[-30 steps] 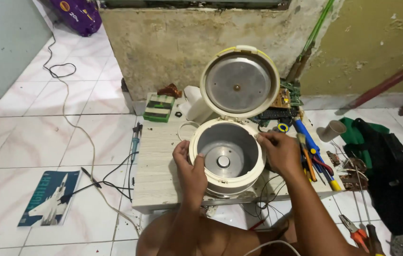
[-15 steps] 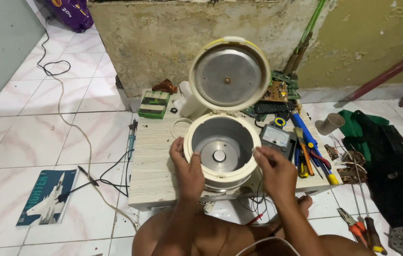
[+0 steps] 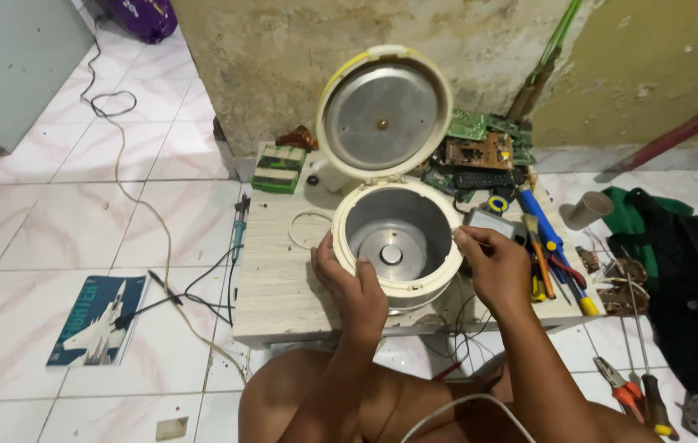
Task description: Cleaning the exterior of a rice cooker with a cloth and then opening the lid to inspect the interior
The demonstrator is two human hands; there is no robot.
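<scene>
My left hand (image 3: pixel 355 289) curls around the near rim of the open rice cooker (image 3: pixel 399 238), fingers wrapped on its side. My right hand (image 3: pixel 492 267) sits at the cooker's other side, fingertips pinched together at the rim; I cannot tell what they hold. The lid (image 3: pixel 383 113) stands up behind both hands.

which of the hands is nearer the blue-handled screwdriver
Right. The right hand sits at the rice cooker's right rim, just beside the blue-handled screwdriver; the left hand grips the opposite rim.
</scene>
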